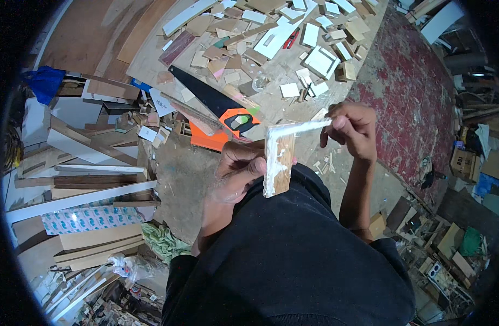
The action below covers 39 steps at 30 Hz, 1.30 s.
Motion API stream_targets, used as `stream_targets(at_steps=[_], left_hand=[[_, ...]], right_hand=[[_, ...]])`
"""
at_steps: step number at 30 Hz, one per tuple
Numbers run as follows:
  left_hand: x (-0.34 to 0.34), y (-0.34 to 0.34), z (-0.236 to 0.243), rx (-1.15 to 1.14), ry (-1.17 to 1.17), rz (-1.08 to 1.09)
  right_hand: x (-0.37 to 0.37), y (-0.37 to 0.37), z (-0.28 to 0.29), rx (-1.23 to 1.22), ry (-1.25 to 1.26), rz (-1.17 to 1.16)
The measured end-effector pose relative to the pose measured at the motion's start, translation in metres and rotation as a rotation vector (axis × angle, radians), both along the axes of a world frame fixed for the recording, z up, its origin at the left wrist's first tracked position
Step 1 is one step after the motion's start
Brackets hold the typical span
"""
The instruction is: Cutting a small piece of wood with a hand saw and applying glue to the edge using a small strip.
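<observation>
Head view: left hand (pixel 236 176) grips wood block (pixel 283 171), right hand (pixel 356 130) pinches white stick (pixel 309 127). Paste (pixel 272 169) covers block partly; rest is bare.

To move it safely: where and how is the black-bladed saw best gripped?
Probably by the looped orange handle, coming from the near right: that end has a finger opening and lies nearer, while the black blade points away, leftward.

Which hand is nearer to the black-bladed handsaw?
Left. In the picture, the left hand is just below the black-bladed handsaw; the right hand is farther away, to its right.
</observation>
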State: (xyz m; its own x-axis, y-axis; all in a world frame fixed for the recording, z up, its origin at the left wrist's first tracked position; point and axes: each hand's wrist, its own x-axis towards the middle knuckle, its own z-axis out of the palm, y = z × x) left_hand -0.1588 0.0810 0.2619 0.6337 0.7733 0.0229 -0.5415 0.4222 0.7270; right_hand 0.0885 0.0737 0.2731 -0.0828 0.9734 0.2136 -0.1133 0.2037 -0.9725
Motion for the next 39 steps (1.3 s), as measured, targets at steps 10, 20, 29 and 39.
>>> stream_targets(at_steps=[10, 20, 29, 39], left_hand=[[-0.010, -0.006, -0.002, -0.016, -0.004, 0.052], [-0.005, -0.008, 0.001, -0.222, -0.076, -0.010], [-0.007, -0.009, -0.002, -0.227, -0.077, 0.049], [-0.001, -0.018, -0.005, -0.175, -0.098, 0.001]], right_hand=[[0.000, -0.012, 0.009, 0.090, -0.076, 0.180], [-0.003, -0.013, -0.005, 0.001, 0.022, 0.025], [0.002, -0.026, -0.004, -0.013, -0.117, 0.224], [0.003, -0.014, -0.013, 0.018, 0.013, 0.039]])
